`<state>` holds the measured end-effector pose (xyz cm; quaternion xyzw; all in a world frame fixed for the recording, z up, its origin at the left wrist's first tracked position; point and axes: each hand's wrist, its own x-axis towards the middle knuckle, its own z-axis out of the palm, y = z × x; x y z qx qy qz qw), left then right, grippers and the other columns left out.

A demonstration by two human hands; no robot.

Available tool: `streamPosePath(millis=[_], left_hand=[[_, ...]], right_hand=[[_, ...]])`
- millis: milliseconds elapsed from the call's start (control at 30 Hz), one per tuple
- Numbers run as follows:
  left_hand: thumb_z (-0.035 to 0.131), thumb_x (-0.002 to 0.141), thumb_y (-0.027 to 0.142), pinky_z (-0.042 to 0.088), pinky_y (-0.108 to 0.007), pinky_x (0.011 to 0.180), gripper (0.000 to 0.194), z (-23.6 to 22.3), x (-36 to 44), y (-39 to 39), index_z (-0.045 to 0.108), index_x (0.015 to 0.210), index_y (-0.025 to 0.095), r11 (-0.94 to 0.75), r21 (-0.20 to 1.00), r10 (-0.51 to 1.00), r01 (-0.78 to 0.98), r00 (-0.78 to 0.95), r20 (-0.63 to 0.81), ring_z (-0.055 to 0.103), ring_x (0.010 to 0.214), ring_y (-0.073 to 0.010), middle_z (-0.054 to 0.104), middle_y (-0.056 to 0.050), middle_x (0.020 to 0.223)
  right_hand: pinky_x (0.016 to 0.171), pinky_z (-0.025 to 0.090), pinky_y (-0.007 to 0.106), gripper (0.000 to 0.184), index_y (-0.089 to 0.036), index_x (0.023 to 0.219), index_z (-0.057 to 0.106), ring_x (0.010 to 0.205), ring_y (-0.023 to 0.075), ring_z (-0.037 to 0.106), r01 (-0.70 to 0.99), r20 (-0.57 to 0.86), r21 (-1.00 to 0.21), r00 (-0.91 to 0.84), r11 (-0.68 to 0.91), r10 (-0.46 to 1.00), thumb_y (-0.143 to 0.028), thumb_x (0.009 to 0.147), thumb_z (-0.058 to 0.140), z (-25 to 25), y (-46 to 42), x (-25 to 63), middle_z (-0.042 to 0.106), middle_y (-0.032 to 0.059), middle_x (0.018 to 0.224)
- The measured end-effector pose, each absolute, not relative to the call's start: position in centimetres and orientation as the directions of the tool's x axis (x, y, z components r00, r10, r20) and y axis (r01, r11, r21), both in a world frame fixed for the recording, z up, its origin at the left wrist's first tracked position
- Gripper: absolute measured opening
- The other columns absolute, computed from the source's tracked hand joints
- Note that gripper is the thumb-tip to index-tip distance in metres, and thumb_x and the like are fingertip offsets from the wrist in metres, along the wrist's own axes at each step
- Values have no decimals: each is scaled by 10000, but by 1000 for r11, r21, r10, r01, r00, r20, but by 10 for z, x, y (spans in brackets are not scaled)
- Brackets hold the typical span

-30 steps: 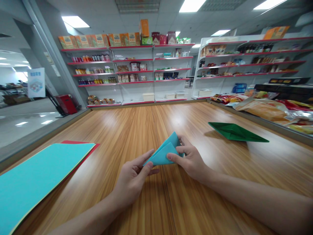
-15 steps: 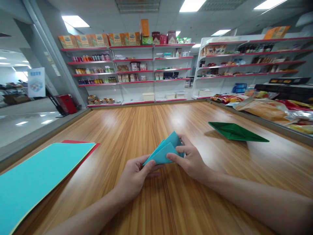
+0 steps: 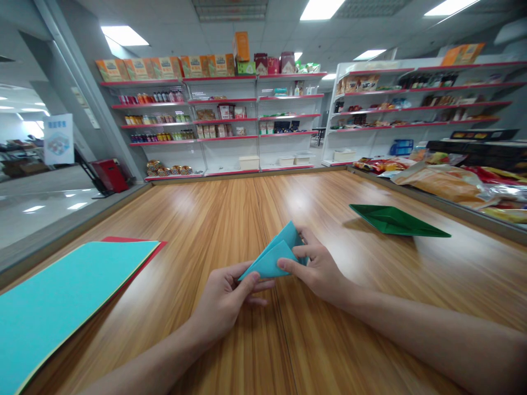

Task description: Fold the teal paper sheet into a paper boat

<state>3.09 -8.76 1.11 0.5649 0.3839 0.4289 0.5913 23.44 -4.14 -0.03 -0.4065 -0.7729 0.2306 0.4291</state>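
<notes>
Head | left hand, right hand pinching blue paper | less fanned than before

Paper stack cut off at left, right grip partly hidden by folded blue paper, bottle labels unreadable

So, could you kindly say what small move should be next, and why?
Perhaps press the folded blue paper flatter: its layers stand apart along the top, while the left hand pinches its left corner and the right hand holds its right side.
</notes>
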Motion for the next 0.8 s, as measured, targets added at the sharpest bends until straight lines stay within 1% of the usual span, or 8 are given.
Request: streamPosePath(millis=[67, 133, 233, 300, 367, 500, 667, 800], left_hand=[[644, 829, 437, 601, -286, 604, 443, 12, 31, -89, 649, 1129, 112, -2, 998, 944, -59, 329, 21, 686, 926, -287, 688, -142, 1093], [637, 830, 454, 575, -246, 523, 470, 12, 32, -89, 636, 1135, 96, 11, 1000, 947, -27, 322, -1, 718, 775, -260, 731, -145, 923], [610, 835, 496, 546, -218, 475, 514, 10, 33, -85, 624, 1133, 78, 50, 999, 942, 11, 331, -51, 716, 632, -230, 731, -124, 717], [584, 844, 516, 538, -209, 460, 511, 7, 33, -81, 632, 1109, 82, 77, 997, 938, 14, 338, -77, 719, 649, -232, 735, -139, 780], [564, 855, 519, 540, -207, 459, 486, 3, 33, -78, 648, 1072, 92, 92, 996, 937, 13, 337, -91, 722, 688, -235, 724, -166, 940], [602, 830, 512, 561, -225, 482, 463, -1, 33, -78, 666, 1031, 100, 87, 996, 944, -15, 321, -77, 722, 733, -241, 648, -184, 1163], [659, 786, 507, 578, -242, 513, 464, 4, 33, -83, 689, 1029, 112, 62, 997, 952, -41, 301, -47, 713, 819, -277, 655, -171, 1156], [669, 776, 511, 580, -236, 505, 451, 7, 33, -86, 706, 1008, 125, 47, 999, 958, -26, 283, -37, 713, 818, -277, 680, -151, 1111]], right_hand=[[775, 408, 336, 423, -174, 517, 490, 869, 191, 513, 432, 474, -705, -304, 563, 827, -420, 837, 615, -1, -41, 234, 503, 54, 986], [778, 406, 338, 436, -173, 511, 472, 866, 192, 517, 443, 474, -700, -298, 560, 829, -430, 830, 623, -2, -41, 235, 507, 52, 979], [778, 402, 343, 457, -171, 499, 441, 847, 190, 521, 464, 478, -693, -276, 552, 834, -434, 819, 634, -3, -40, 237, 514, 54, 987], [776, 401, 340, 453, -170, 497, 440, 842, 187, 522, 466, 486, -694, -261, 550, 834, -422, 820, 636, -3, -39, 238, 514, 55, 998], [778, 400, 336, 442, -171, 499, 448, 849, 186, 521, 460, 495, -695, -250, 552, 832, -407, 822, 637, -2, -39, 238, 515, 55, 994], [777, 403, 335, 431, -173, 505, 463, 862, 187, 520, 459, 495, -696, -250, 552, 832, -404, 828, 632, -2, -40, 238, 516, 60, 1012], [788, 407, 339, 435, -171, 511, 458, 868, 191, 523, 468, 491, -686, -268, 557, 829, -417, 831, 624, -3, -41, 237, 511, 61, 1047], [789, 410, 347, 439, -172, 510, 466, 876, 198, 525, 466, 486, -683, -284, 562, 826, -430, 830, 621, -2, -41, 236, 510, 66, 1056]])
